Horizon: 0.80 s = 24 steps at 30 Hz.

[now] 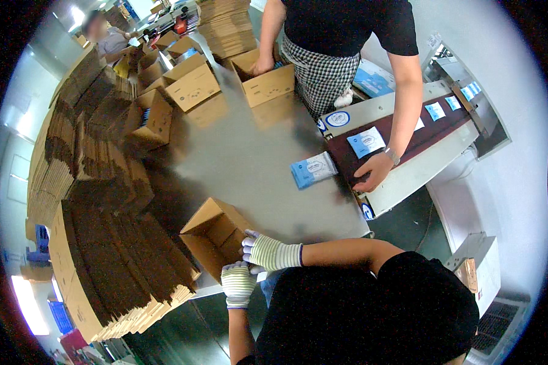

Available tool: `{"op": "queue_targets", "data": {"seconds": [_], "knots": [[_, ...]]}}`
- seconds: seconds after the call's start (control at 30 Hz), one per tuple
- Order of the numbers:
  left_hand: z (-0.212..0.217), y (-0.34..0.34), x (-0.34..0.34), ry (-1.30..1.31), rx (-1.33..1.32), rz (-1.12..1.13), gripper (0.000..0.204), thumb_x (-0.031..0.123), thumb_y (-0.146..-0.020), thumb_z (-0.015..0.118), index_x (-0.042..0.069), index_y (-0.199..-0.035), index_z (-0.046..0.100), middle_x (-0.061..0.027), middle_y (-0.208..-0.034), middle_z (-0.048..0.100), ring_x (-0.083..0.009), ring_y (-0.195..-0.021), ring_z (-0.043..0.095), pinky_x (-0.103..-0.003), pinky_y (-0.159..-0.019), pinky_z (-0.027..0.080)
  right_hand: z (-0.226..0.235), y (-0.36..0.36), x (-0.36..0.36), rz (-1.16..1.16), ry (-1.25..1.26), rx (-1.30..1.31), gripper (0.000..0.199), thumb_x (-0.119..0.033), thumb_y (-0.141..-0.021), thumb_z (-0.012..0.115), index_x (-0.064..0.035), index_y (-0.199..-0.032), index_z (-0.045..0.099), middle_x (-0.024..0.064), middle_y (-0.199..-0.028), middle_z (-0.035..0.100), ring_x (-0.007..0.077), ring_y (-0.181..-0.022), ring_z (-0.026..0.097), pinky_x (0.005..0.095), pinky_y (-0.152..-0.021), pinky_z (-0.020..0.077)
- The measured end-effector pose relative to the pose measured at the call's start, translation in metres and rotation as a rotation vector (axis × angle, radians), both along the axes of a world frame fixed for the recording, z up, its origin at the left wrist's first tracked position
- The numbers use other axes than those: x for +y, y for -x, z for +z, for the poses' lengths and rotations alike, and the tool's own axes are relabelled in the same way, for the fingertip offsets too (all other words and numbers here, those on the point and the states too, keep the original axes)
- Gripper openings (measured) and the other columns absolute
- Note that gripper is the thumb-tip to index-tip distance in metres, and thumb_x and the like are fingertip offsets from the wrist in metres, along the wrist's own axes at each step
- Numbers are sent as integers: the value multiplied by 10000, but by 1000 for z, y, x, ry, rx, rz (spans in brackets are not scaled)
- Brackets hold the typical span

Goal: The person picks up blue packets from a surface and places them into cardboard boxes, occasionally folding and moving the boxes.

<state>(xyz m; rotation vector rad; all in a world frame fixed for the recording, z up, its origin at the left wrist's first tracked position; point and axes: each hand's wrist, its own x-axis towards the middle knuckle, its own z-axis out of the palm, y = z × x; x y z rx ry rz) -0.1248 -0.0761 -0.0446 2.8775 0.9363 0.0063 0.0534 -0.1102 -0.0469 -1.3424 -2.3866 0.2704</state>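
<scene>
L hand [237,286] & R hand [271,252] both grip box [215,238] at near side, prob. to steady it. Box sits open at table [249,176] edge by cardboard stack [122,258], prob. for easy reach.

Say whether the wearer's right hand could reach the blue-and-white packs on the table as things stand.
Probably yes, once off the box: only tabletop shows between the right hand and the packs; the co-worker's arm is farther right, over the belt.
</scene>
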Motion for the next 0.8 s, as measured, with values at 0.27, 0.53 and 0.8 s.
{"op": "queue_targets", "data": {"seconds": [0.27, 0.53, 0.8], "knots": [[9, -6, -6, -38, -24, -24, 189, 262, -661, 600, 78, -697, 573, -92, -677, 576, -270, -639, 564, -377, -670, 419, -9, 0, -2, 2, -8, -27, 398, -441, -736, 587, -82, -908, 588, 65, -934, 559, 238, -1016, 473, 501, -1028, 276], [0, 3, -2, -2, -29, -4, 254, 338, -686, 622, 101, -747, 553, -102, -689, 559, -308, -649, 555, -418, -653, 420, -11, 3, 0, -2, -36, 21, 384, -449, -716, 601, -96, -868, 598, 58, -898, 560, 238, -999, 478, 511, -1006, 285], [6, 4, -4, 63, -57, -55, 172, 239, -700, 618, 86, -747, 555, -96, -708, 575, -277, -701, 566, -409, -744, 430, -20, 1, 1, -10, -102, -5, 361, -459, -731, 556, -102, -753, 602, 56, -856, 567, 259, -966, 491, 531, -988, 294]]}}
